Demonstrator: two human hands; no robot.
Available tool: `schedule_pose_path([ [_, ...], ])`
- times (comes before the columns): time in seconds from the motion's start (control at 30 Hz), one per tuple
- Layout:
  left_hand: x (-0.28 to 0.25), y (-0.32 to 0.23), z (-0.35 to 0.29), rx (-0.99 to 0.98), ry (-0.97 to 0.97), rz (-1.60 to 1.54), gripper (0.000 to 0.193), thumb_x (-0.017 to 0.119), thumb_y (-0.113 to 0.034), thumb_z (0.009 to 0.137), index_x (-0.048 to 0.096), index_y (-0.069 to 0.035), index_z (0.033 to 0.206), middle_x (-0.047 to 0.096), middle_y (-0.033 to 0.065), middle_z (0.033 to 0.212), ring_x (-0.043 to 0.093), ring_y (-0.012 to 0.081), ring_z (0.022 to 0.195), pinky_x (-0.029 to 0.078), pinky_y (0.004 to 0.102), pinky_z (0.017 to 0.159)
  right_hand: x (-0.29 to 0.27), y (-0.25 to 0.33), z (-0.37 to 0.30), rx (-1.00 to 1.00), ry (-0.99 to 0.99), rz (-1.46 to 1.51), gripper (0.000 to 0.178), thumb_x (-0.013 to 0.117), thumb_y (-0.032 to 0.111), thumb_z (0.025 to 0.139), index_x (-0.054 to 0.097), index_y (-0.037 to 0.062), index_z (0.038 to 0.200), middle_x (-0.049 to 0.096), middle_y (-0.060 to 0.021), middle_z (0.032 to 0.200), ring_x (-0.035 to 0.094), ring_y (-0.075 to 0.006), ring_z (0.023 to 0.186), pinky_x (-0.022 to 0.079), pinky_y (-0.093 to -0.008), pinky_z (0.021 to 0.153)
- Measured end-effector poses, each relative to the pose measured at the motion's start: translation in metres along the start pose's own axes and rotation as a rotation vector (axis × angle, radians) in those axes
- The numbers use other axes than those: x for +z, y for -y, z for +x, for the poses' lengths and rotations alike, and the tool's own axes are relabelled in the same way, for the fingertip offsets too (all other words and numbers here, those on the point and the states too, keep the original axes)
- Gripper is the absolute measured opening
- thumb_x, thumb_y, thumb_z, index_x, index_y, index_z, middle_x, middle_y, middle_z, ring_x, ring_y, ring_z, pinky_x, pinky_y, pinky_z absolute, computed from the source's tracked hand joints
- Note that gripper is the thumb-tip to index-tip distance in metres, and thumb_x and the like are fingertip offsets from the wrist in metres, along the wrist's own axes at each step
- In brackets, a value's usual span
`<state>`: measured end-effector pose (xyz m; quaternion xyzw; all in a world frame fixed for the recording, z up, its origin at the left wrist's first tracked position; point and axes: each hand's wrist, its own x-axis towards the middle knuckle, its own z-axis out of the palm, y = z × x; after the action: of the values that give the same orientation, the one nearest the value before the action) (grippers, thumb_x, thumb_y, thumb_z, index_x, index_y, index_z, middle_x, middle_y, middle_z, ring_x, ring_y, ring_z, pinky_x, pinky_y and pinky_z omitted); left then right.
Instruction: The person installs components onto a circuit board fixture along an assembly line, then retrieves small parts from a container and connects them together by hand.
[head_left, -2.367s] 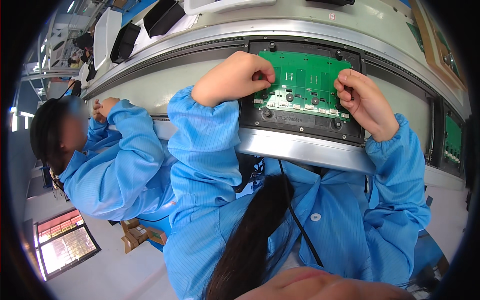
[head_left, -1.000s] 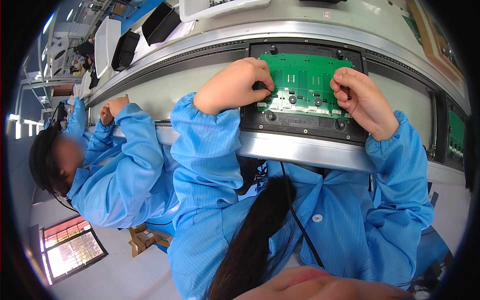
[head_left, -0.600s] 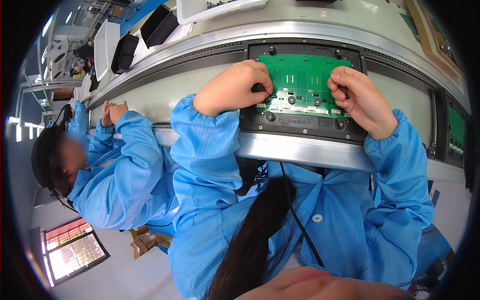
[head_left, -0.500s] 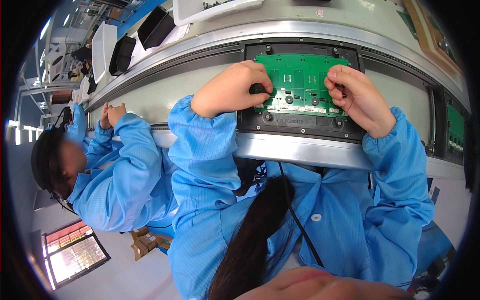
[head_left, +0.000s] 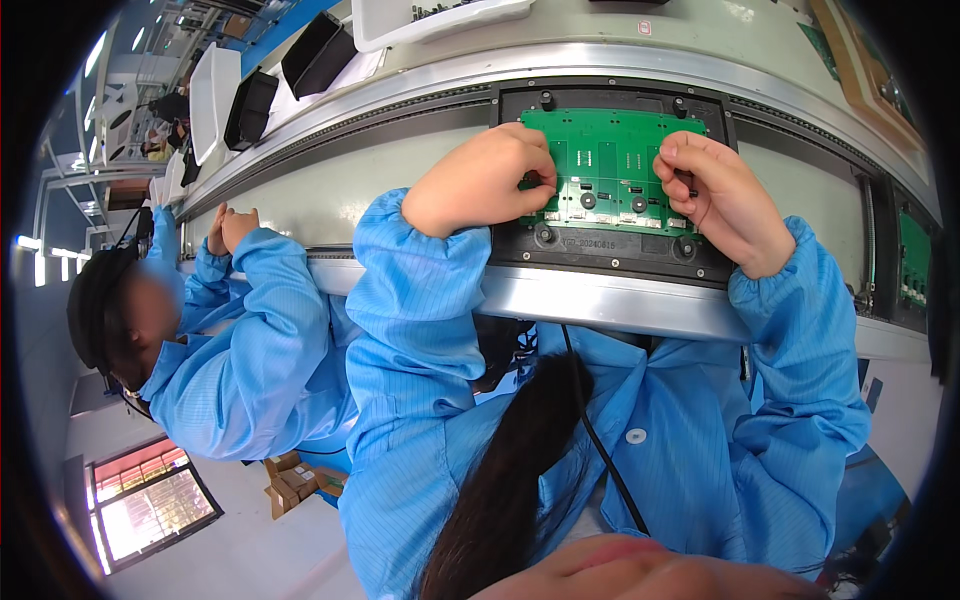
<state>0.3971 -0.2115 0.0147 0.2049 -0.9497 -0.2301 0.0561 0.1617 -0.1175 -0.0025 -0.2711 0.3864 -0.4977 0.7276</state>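
Note:
A green circuit board (head_left: 610, 150) lies flat in a black carrier frame (head_left: 620, 258) on the rail track, with round black knobs and a row of small pale connectors along its near side. My left hand (head_left: 490, 178) is at the board's left edge, thumb and fingers pinched together over it; whatever is between them is hidden. Over the right edge, my right hand (head_left: 722, 195) has its fingers curled in and the thumb against the index finger. Whether it holds a small part cannot be made out.
Another carrier with a green board (head_left: 912, 255) sits farther right along the track. Beyond the metal rail (head_left: 420, 95) stand black bins (head_left: 318, 55) and a white tray (head_left: 440, 22) of small dark parts. A co-worker in blue (head_left: 250, 350) works at my left.
My left hand has moved slightly right, still pinched at the board's left edge. My right hand has hardly moved. The whole view has shifted a little.

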Motion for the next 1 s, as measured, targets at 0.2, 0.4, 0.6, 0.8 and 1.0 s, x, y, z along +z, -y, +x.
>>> schedule_pose_path([
  [0.2,0.004,-0.006,0.002,-0.065,0.003,0.053,0.005,0.062,-0.003,0.066,0.062,-0.001,0.071,0.057,0.0067,0.075,0.051,0.0219,0.07,0.044,0.0294,0.065,0.0,-0.002,0.001,-0.006,-0.004,-0.004,0.009,0.052,0.011,0.085,0.055,0.0029,0.082,0.053,-0.0026,0.073,0.043,-0.0045,0.058,0.035,-0.0154,0.051],
  [0.4,0.013,-0.007,0.009,0.037,-0.157,0.079,0.006,0.063,-0.004,0.067,0.061,-0.002,0.072,0.056,0.0062,0.075,0.051,0.022,0.068,0.043,0.0296,0.065,0.002,-0.003,0.003,-0.012,-0.013,-0.002,0.01,0.052,0.012,0.085,0.055,0.003,0.082,0.054,-0.0022,0.073,0.043,-0.004,0.058,0.035,-0.015,0.05],
  [0.6,0.022,-0.006,0.016,0.093,-0.18,0.123,0.007,0.064,-0.005,0.067,0.06,-0.003,0.073,0.055,0.005,0.075,0.05,0.0221,0.068,0.043,0.0299,0.064,0.003,-0.003,0.005,-0.004,-0.015,0.008,0.01,0.053,0.012,0.085,0.056,0.0033,0.081,0.054,-0.0019,0.074,0.043,-0.0039,0.058,0.035,-0.0148,0.05],
  [0.8,0.022,-0.007,0.021,0.064,-0.165,0.147,0.007,0.064,-0.005,0.067,0.06,-0.004,0.072,0.056,0.0037,0.075,0.05,0.0223,0.068,0.043,0.0308,0.065,0.0,-0.002,0.01,0.01,-0.013,0.001,0.011,0.052,0.013,0.085,0.056,0.0034,0.081,0.054,-0.0019,0.074,0.043,-0.0039,0.059,0.035,-0.0146,0.05],
  [1.0,0.021,-0.006,0.02,0.093,-0.169,0.101,0.008,0.061,-0.004,0.068,0.062,-0.003,0.076,0.055,0.0049,0.079,0.049,0.0221,0.07,0.042,0.0306,0.068,0.002,0.004,0.007,-0.03,-0.011,0.023,0.01,0.052,0.012,0.085,0.055,0.0032,0.081,0.053,-0.0021,0.073,0.043,-0.0044,0.06,0.035,-0.0148,0.051],
])
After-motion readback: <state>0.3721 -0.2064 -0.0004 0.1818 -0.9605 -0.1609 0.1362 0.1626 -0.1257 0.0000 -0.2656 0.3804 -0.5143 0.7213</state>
